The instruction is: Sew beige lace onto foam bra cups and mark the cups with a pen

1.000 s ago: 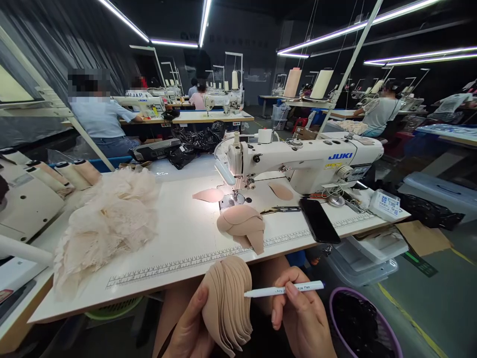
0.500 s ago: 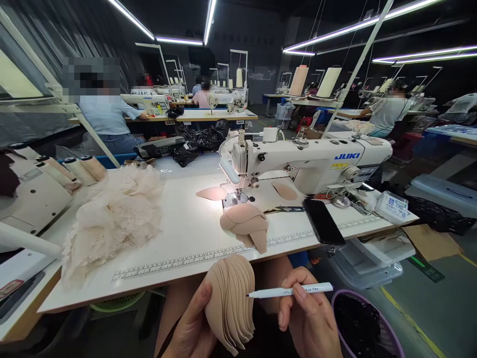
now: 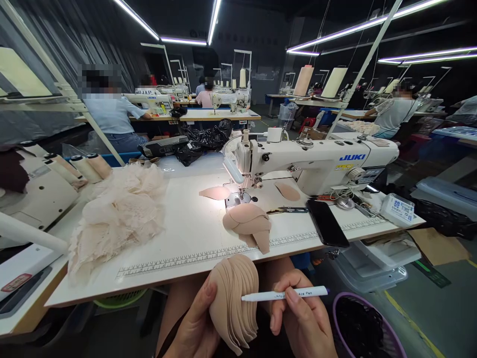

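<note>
My left hand [image 3: 197,318] is closed round a fanned stack of beige, curved fabric pieces [image 3: 233,298], held up in front of the table edge. Between the thumb and fingers of my right hand [image 3: 303,313] is a white marker pen [image 3: 283,294], lying nearly level. Its left tip meets the stack, or is just in front of it; I cannot tell which. On the table beyond lies a small pile of similar beige pieces [image 3: 248,221]. One more piece [image 3: 215,192] rests beside the needle of the sewing machine [image 3: 309,159], and another piece [image 3: 287,191] under its arm.
A heap of cream lace [image 3: 117,214] covers the table's left side. Thread snips [image 3: 288,210] and a black phone [image 3: 328,223] lie to the right. A purple basket [image 3: 337,318] with black plastic stands on the floor at right. Other people sit at machines farther back.
The pen has moved slightly left against the stack, its tip now pale instead of dark. My right hand has shifted left with it. The whole view has swung a little.
</note>
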The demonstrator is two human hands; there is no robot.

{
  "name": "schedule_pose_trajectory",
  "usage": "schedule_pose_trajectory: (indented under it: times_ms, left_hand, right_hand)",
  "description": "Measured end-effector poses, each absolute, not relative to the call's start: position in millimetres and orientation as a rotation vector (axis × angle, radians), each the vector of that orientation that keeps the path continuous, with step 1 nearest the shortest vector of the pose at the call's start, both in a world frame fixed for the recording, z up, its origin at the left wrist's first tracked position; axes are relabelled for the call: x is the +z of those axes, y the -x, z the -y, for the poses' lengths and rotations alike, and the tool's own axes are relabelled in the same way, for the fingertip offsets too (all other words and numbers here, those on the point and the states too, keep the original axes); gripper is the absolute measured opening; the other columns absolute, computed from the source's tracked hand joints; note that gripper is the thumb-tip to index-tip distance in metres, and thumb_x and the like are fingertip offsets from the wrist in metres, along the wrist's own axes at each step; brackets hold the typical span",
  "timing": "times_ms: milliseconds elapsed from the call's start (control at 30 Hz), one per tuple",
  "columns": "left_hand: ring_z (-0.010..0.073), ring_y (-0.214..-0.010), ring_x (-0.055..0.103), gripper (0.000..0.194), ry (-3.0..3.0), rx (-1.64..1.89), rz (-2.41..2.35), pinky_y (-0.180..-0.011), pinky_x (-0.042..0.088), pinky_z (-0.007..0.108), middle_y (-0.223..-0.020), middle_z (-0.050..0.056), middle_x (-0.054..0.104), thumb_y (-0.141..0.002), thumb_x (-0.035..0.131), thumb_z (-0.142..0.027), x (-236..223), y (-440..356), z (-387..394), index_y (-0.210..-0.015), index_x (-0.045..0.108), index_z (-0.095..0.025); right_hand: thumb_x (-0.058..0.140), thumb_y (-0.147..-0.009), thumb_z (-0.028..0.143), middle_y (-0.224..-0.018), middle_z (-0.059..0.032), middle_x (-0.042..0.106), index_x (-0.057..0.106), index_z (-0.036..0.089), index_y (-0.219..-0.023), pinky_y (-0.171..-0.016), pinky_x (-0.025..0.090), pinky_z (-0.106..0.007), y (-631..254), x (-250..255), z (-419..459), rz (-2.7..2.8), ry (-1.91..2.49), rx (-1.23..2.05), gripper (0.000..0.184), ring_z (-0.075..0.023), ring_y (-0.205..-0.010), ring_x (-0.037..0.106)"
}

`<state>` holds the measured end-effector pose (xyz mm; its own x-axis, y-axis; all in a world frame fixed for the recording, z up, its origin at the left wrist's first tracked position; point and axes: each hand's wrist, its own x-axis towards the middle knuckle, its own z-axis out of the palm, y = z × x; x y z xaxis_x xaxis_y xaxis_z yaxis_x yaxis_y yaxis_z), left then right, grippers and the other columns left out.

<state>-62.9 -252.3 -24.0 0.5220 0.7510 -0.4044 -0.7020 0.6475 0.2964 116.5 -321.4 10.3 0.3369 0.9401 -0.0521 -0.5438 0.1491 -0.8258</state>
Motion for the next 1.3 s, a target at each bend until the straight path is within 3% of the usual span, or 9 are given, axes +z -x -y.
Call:
schedule_pose_trajectory:
  times_ms: [100, 200, 367, 633, 967, 1100, 1233, 1300]
  left_hand:
    - [0.0346, -0.129, 0.067, 0.024, -0.103, 0.845, -0.511, -0.122, 0.043, 0.046, -0.118, 0.008, 0.082, -0.080, 0.090, -0.027, -22.0, 62.9, 251.0, -0.103, 0.086, -0.022]
    - [0.0346, -0.131, 0.065, 0.025, -0.123, 0.828, -0.481, -0.123, 0.040, 0.048, -0.120, 0.009, 0.081, -0.081, 0.089, -0.029, -21.3, 63.2, 250.4, -0.105, 0.086, -0.022]
    - [0.0347, -0.135, 0.062, 0.039, -0.167, 0.846, -0.470, -0.125, 0.037, 0.051, -0.125, 0.009, 0.079, -0.087, 0.084, -0.031, -22.9, 63.8, 251.2, -0.126, 0.079, -0.025]
    - [0.0357, -0.135, 0.061, 0.070, -0.141, 0.863, -0.582, -0.123, 0.039, 0.050, -0.138, 0.013, 0.072, -0.092, 0.078, -0.032, -14.9, 61.6, 255.3, -0.156, 0.051, -0.024]
    - [0.0295, -0.138, 0.059, 0.065, -0.154, 0.868, -0.518, -0.126, 0.034, 0.041, -0.135, 0.006, 0.075, -0.091, 0.079, -0.034, -18.7, 62.6, 256.7, -0.152, 0.056, -0.034]
    - [0.0302, -0.135, 0.061, 0.065, -0.219, 0.882, -0.536, -0.123, 0.037, 0.042, -0.128, 0.008, 0.077, -0.094, 0.076, -0.039, -18.6, 62.8, 256.8, -0.154, 0.053, -0.031]
    - [0.0315, -0.131, 0.063, 0.075, -0.226, 0.942, -0.589, -0.120, 0.042, 0.046, -0.138, 0.008, 0.072, -0.093, 0.077, -0.035, -12.0, 60.8, 258.1, -0.160, 0.042, -0.037]
    - [0.0322, -0.131, 0.063, 0.079, -0.233, 0.967, -0.617, -0.118, 0.043, 0.047, -0.141, 0.007, 0.069, -0.093, 0.077, -0.034, -4.6, 58.3, 259.6, -0.161, 0.038, -0.039]
  right_hand:
    - [0.075, -0.093, 0.057, -0.053, 0.0019, 0.068, 0.066, 0.021, -0.090, -0.053, 0.045, -0.021, -115.8, 10.1, 321.1, 0.540, 0.852, 1.138, 0.037, -0.0106, -0.048, 0.058]
    - [0.076, -0.093, 0.056, -0.054, 0.0023, 0.068, 0.067, 0.021, -0.091, -0.053, 0.046, -0.021, -114.1, 9.3, 320.5, 0.553, 0.878, 1.124, 0.036, -0.0105, -0.050, 0.059]
    - [0.074, -0.094, 0.056, -0.054, 0.0019, 0.068, 0.067, 0.021, -0.091, -0.054, 0.045, -0.022, -112.3, 8.9, 319.7, 0.576, 0.848, 1.158, 0.035, -0.0111, -0.050, 0.059]
    - [0.075, -0.093, 0.056, -0.054, 0.0020, 0.067, 0.067, 0.022, -0.090, -0.055, 0.045, -0.022, -113.0, 12.0, 319.2, 0.558, 0.883, 1.119, 0.035, -0.0109, -0.050, 0.059]
    - [0.072, -0.096, 0.055, -0.055, 0.0017, 0.067, 0.067, 0.023, -0.092, -0.054, 0.046, -0.023, -113.9, 10.0, 318.3, 0.593, 0.879, 1.076, 0.033, -0.0127, -0.051, 0.058]
    - [0.066, -0.102, 0.050, -0.071, -0.0002, 0.072, 0.071, 0.027, -0.104, -0.057, 0.049, -0.025, -106.0, 5.8, 319.7, 0.678, 0.885, 0.906, 0.024, -0.0146, -0.061, 0.064]
    - [0.069, -0.102, 0.036, -0.089, -0.0032, 0.072, 0.070, 0.031, -0.110, -0.060, 0.053, -0.029, -92.4, 1.9, 321.6, 0.936, 1.008, 0.635, 0.010, -0.0180, -0.072, 0.066]
    - [0.071, -0.098, 0.025, -0.092, -0.0030, 0.072, 0.067, 0.032, -0.116, -0.066, 0.055, -0.032, -87.3, 0.5, 321.1, 1.074, 1.089, 0.542, 0.020, -0.0189, -0.073, 0.066]
